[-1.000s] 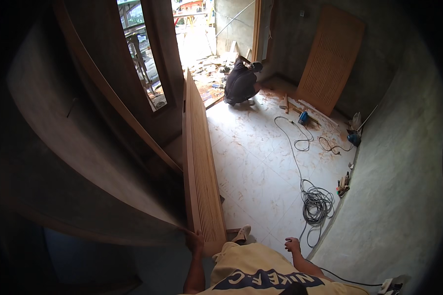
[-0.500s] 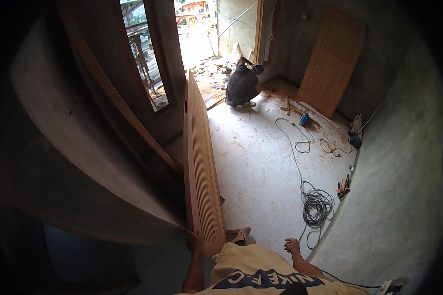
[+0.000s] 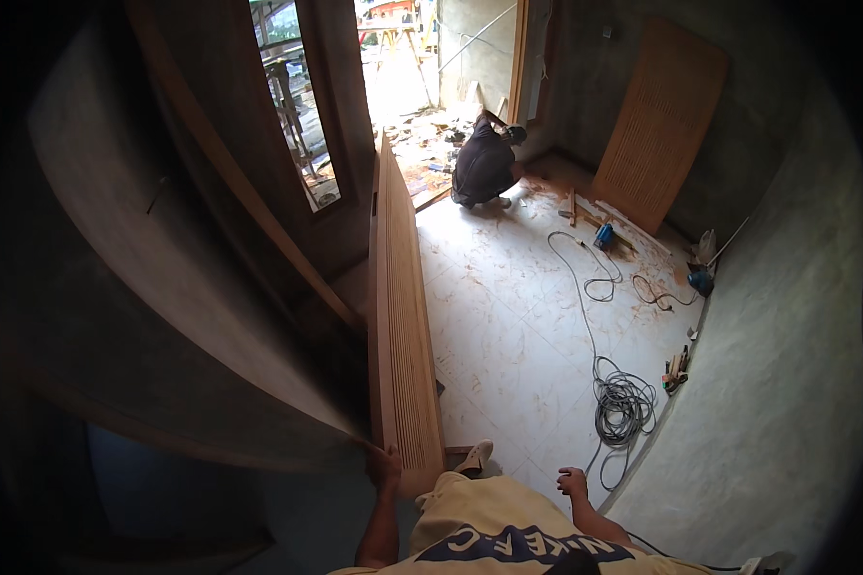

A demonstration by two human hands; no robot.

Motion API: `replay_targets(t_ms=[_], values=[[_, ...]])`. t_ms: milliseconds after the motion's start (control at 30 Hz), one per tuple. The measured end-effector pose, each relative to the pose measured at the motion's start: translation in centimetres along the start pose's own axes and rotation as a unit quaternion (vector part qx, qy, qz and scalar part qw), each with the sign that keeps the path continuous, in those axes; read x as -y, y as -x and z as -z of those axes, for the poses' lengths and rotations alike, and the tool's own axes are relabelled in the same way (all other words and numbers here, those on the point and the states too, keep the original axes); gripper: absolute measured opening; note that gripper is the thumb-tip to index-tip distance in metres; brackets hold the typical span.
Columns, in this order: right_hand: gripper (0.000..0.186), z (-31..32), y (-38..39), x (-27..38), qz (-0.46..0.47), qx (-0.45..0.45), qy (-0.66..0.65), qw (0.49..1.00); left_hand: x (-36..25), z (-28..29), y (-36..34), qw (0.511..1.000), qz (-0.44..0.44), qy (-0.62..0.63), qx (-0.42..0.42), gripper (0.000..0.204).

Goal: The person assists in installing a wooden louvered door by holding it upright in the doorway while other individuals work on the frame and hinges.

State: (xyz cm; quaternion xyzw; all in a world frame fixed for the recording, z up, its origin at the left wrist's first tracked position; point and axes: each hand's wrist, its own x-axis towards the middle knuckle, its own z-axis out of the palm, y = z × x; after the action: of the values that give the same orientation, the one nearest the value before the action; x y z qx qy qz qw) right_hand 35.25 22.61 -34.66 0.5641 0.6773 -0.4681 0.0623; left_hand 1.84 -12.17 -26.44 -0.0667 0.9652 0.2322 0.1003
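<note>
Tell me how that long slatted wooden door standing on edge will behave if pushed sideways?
The door looks stiff and heavy: long, solid wood. Standing on its narrow edge, steadied only by the left hand, it would probably tip.

room under construction, bare plaster walls (image 3: 777, 383), leaning wooden doors (image 3: 657, 125), sawdust-strewn floor (image 3: 508, 326), coiled cable (image 3: 623, 407)

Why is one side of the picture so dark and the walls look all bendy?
Head view: daylight pours through the doorway and washes it out, lighting the tiled floor; the left side stays in deep shadow. The fisheye lens bends straight edges near the rim, so the wooden door panel under the left hand and the grey wall curve. The corners go black.
</note>
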Motion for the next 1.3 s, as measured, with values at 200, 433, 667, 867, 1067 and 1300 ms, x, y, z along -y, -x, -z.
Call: replay_targets(t_ms=[200, 433, 667, 867, 1067, 1300], values=[[0.038, -0.3, 0.1, -0.1, 0.0, 0.005, -0.003, 1.0, 0.7, -0.8, -0.3, 0.999, -0.035, 0.001, -0.039, 0.097], [0.04, 0.0, 0.0, 0.0, -0.011, 0.001, -0.016, 1.0, 1.3, -1.5, -0.6, 0.998, -0.033, 0.009, -0.051, 0.097], [0.04, 0.1, 0.3, 0.2, -0.016, 0.002, -0.008, 1.0, 0.6, -0.7, -0.4, 1.0, -0.013, -0.001, -0.023, 0.095], [0.038, -0.4, -0.3, -0.3, -0.006, 0.002, -0.002, 1.0, -0.4, 0.9, 0.4, 1.0, -0.01, -0.008, -0.012, 0.098], [0.038, -0.4, -0.2, -1.0, -0.009, -0.007, -0.011, 1.0, -0.3, 0.2, 0.1, 1.0, -0.019, -0.01, -0.016, 0.089], [0.04, -0.3, 0.1, -0.4, -0.026, -0.002, -0.018, 1.0, -0.1, 0.3, 0.1, 0.999, -0.004, 0.032, -0.018, 0.082]])
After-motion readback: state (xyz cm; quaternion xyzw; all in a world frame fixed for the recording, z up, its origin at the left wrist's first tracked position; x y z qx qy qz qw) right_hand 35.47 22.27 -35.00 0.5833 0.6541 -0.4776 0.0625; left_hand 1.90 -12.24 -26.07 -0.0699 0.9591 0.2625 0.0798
